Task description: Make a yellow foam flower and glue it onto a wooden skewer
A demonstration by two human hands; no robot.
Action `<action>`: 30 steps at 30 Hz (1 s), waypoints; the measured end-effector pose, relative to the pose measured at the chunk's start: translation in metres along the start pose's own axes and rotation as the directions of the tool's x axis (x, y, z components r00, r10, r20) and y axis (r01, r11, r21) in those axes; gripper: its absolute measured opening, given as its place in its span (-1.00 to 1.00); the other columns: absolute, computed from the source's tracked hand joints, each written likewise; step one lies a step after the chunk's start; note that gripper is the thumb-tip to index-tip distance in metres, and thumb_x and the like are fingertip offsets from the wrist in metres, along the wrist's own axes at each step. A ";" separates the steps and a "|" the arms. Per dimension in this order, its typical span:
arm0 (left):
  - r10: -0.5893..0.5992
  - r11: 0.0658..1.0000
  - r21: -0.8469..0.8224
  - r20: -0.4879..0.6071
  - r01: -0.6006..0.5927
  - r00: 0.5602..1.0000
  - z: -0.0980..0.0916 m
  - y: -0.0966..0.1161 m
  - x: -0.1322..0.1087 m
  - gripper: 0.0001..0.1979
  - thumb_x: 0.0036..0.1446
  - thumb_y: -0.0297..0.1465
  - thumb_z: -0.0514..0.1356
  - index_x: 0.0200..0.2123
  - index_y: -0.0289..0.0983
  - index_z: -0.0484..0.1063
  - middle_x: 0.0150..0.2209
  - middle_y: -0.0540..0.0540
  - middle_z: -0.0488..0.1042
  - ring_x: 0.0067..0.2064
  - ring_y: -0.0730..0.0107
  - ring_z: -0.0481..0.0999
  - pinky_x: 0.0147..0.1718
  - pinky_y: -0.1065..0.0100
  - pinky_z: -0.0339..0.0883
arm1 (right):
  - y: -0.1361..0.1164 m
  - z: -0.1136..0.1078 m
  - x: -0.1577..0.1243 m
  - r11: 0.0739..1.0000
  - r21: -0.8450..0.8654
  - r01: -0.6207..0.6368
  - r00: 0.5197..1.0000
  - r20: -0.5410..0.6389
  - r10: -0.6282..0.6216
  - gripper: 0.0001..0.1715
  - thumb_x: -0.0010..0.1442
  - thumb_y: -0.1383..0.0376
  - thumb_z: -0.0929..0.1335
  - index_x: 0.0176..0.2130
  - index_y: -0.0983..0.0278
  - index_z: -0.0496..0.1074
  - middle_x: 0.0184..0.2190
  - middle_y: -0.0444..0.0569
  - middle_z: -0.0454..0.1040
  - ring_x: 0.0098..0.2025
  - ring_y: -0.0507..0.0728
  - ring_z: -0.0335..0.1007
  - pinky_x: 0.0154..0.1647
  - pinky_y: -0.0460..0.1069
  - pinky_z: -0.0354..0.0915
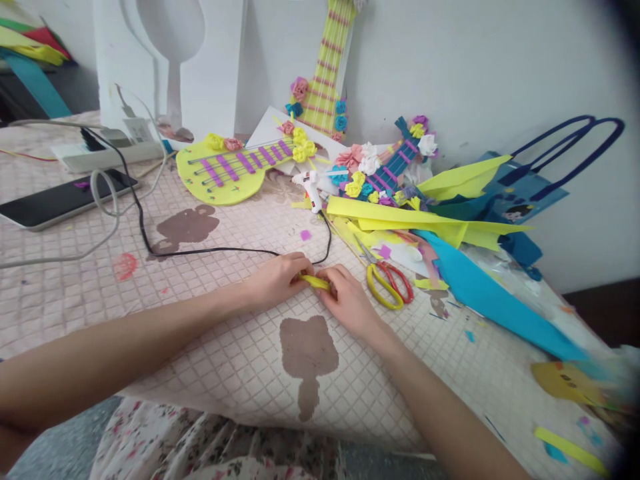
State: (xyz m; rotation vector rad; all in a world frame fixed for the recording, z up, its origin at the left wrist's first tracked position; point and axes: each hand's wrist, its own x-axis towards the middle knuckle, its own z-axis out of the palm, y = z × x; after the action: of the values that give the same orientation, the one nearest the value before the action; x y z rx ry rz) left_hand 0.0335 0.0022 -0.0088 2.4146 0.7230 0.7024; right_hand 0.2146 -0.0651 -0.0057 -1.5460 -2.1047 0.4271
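Observation:
Between my two hands, just above the checked tablecloth, is a small strip of yellow crepe paper [316, 282]. My left hand [284, 279] pinches its left end, and my right hand [346, 297] grips the right end, with the fingers of both closed. Right of my right hand lie scissors [385, 287] with one yellow and one red handle. A white glue gun [311, 189] rests beyond my hands, its black cord running across the cloth behind them. A small purple paper piece [305, 235] lies between the glue gun and my hands.
A yellow paper guitar [225, 173] and a blue one [393, 167] with paper flowers lie at the back. Yellow crepe sheets [400, 215] and a long blue sheet [490, 300] spread rightward, near a blue bag [525, 193]. A tablet [65, 197] and power strip [110, 157] are left.

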 end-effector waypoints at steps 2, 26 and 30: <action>0.005 1.000 -0.001 0.000 -0.005 1.000 0.000 0.000 0.000 -0.87 0.04 -0.56 0.10 -0.32 -0.32 0.40 -0.38 -0.02 0.37 -0.46 0.56 0.30 -0.47 0.50 0.17 | -0.001 -0.001 0.000 1.000 0.004 0.011 1.000 -0.001 -0.011 -0.82 0.16 0.38 0.26 -0.19 0.22 0.32 -0.22 -0.06 0.35 -0.18 0.09 0.32 -0.15 0.00 0.25; -0.397 0.585 -0.753 0.058 0.302 0.916 0.001 0.015 0.002 -0.74 -0.02 -0.29 0.28 -0.36 -0.37 0.37 -0.37 -0.08 0.49 -0.33 0.43 0.46 -0.30 0.36 0.32 | -0.018 0.010 -0.001 0.533 0.804 -0.263 0.931 0.068 0.358 -0.73 0.09 0.10 0.37 -0.31 0.24 0.36 -0.58 -0.26 0.19 -0.59 -0.09 0.01 -0.65 -0.17 -0.01; -0.427 0.598 -0.737 0.041 0.316 0.903 -0.001 0.015 0.002 -0.76 -0.05 -0.30 0.29 -0.43 -0.36 0.37 -0.45 -0.03 0.47 -0.41 0.48 0.42 -0.40 0.43 0.26 | -0.017 0.010 0.000 0.499 0.824 -0.268 0.936 0.099 0.338 -0.75 0.09 0.12 0.37 -0.29 0.24 0.35 -0.53 -0.24 0.24 -0.58 -0.09 0.07 -0.65 -0.18 0.04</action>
State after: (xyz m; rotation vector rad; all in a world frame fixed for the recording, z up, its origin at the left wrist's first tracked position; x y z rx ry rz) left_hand 0.0387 -0.0070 0.0016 1.4196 0.7790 0.7938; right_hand 0.1955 -0.0701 -0.0054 -1.2587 -1.1836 1.2654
